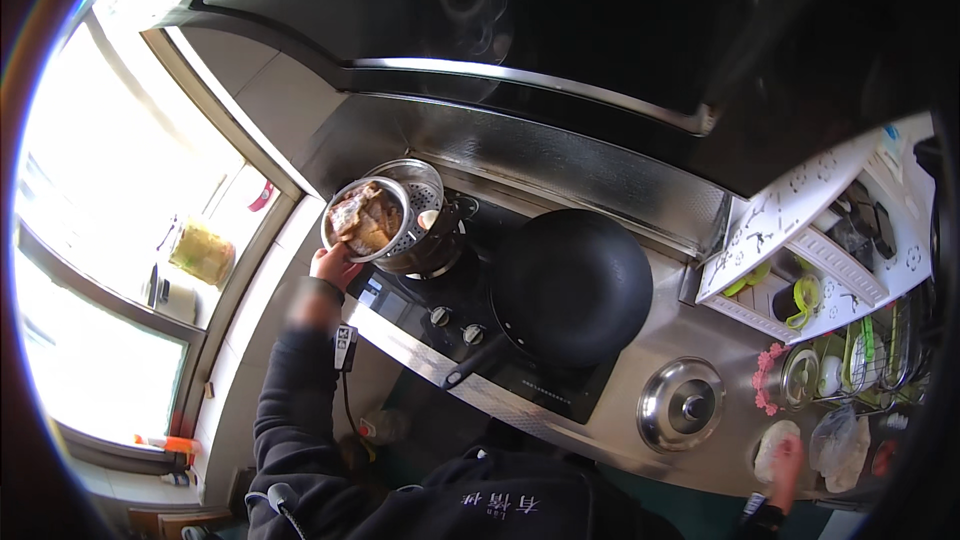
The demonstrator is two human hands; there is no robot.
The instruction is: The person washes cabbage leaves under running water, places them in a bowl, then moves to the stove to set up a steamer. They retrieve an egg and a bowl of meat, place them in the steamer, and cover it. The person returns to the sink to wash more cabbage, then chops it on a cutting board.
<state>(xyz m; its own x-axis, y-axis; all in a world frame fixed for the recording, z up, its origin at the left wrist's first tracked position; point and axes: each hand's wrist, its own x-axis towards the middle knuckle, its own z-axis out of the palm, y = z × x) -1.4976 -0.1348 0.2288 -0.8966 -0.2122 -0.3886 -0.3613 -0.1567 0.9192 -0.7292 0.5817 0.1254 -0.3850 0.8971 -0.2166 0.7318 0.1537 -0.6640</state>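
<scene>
My left hand (335, 267) grips the near rim of a metal bowl (406, 208) of browned pieces of food (367, 219), which look like meat. I hold it tilted beside and partly over a steamer pot (424, 264) on the left of the hob. Inside the pot is a perforated steamer tray (428, 197) with a small pale piece (427, 220) on it. Far to the right, my blurred right hand (786, 459) overlaps a white, cloth-like item (768, 450) on the steel counter. Whether its fingers are closed on that item is unclear.
A black wok (574, 285) sits on the hob, its handle (476, 364) pointing towards me. A steel lid (667, 397) lies on the counter (637, 367). Shelves (780, 262), a dish rack (862, 367) and a plastic bag (836, 435) stand right; the range hood (600, 30) hangs above.
</scene>
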